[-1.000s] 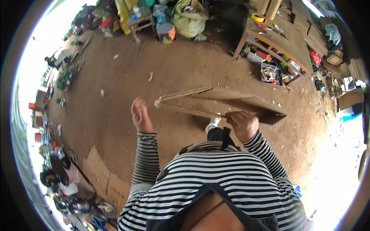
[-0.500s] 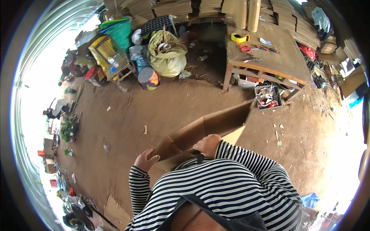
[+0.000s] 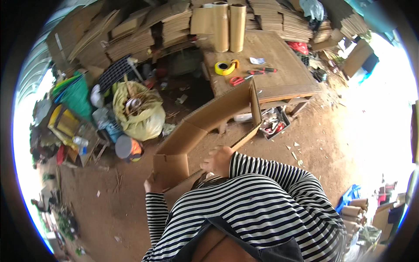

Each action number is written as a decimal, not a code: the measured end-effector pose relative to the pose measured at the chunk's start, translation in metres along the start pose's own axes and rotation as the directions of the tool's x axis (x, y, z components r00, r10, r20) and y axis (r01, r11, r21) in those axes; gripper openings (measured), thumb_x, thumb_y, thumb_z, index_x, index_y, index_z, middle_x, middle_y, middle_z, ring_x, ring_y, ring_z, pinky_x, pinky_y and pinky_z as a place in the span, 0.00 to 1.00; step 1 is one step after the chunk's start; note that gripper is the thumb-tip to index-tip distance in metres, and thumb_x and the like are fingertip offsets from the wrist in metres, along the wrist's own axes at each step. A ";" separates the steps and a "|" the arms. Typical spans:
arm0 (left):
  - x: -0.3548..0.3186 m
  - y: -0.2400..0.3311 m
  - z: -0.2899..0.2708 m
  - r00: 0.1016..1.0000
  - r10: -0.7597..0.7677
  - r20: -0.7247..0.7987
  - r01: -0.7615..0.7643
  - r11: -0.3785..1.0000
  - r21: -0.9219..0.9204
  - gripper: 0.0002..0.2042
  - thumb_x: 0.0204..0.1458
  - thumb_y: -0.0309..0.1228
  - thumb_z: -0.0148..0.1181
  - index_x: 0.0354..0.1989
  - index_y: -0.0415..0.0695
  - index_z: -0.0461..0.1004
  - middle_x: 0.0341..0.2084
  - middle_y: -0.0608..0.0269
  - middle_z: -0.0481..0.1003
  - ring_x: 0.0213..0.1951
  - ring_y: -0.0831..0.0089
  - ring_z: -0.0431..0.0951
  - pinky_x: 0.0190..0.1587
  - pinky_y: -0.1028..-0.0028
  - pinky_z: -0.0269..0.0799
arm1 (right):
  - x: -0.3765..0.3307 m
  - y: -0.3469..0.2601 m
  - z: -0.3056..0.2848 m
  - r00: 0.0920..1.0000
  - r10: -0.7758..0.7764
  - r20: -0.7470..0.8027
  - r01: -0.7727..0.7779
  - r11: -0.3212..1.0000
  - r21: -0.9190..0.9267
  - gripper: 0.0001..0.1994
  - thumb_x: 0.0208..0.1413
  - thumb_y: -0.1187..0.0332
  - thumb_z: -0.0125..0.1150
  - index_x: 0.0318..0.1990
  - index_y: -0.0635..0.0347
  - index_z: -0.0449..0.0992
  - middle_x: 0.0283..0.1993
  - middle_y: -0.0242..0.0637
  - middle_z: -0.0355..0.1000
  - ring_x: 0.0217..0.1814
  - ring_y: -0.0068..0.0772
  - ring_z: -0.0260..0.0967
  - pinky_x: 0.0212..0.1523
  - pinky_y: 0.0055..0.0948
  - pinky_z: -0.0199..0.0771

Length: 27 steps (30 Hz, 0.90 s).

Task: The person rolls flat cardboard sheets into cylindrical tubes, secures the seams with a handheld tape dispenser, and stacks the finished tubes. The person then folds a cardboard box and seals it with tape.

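An opened-out cardboard box [image 3: 207, 118], brown and without closed flaps on the side facing me, is held up in front of my body. My left hand [image 3: 151, 184] grips its left end, the fingers partly hidden by the cardboard. At the near wall's upper edge, my right hand [image 3: 218, 159] holds the cardboard, slightly smeared by motion. The box's far right corner reaches up over the front edge of the wooden table [image 3: 279, 65].
On the table are yellow tape [image 3: 223, 68], red-handled scissors [image 3: 238, 80], a red-and-black tool [image 3: 262, 71] and two upright brown rolls [image 3: 221, 28]. A crate of scraps [image 3: 275, 122] sits below. Leftward stand a yellowish sack [image 3: 139, 111] and a bucket [image 3: 127, 148]; flattened cardboard stacks [image 3: 170, 26] line the back.
The box has risen and opened wider, its far corner now overlapping the table. Both hands stay on it. The whole view has turned, bringing the table more to the middle.
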<state>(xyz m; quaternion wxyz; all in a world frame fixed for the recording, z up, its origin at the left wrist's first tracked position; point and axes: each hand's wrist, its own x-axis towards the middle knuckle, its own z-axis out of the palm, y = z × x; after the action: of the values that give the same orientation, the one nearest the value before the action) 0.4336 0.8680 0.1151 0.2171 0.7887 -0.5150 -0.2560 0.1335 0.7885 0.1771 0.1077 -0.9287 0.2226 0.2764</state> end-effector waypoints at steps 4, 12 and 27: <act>0.110 0.024 0.014 0.990 0.138 -0.019 -0.136 0.987 0.089 0.13 0.56 0.35 0.56 0.42 0.37 0.75 0.31 0.58 0.80 0.32 0.70 0.79 0.33 0.69 0.74 | -0.010 0.077 -0.002 0.843 0.120 -0.525 -0.402 0.789 -0.465 0.18 0.62 0.58 0.40 0.56 0.53 0.64 0.61 0.42 0.63 0.66 0.41 0.58 0.67 0.40 0.57; 0.228 0.081 0.006 0.989 0.093 -0.110 -0.127 0.925 -0.359 0.16 0.59 0.36 0.54 0.43 0.32 0.73 0.37 0.60 0.76 0.37 0.74 0.74 0.42 0.73 0.70 | -0.054 0.187 -0.017 0.493 0.309 -0.814 -0.298 0.938 0.175 0.11 0.44 0.65 0.54 0.36 0.56 0.74 0.31 0.31 0.69 0.37 0.33 0.69 0.50 0.36 0.69; 0.269 0.121 -0.093 0.869 -0.308 -0.388 0.095 0.873 -0.479 0.27 0.56 0.45 0.58 0.55 0.34 0.67 0.44 0.53 0.74 0.43 0.65 0.75 0.45 0.69 0.72 | -0.011 0.369 -0.033 0.246 0.107 -0.964 0.190 0.969 0.156 0.12 0.37 0.66 0.59 0.33 0.56 0.76 0.31 0.32 0.72 0.35 0.34 0.72 0.51 0.39 0.71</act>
<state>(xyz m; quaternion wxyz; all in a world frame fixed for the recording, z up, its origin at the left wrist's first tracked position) 0.4981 0.5815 0.2123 0.4765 0.8060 -0.2901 -0.1978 -0.0335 0.4580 0.1819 0.0672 -0.8868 0.2482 -0.3841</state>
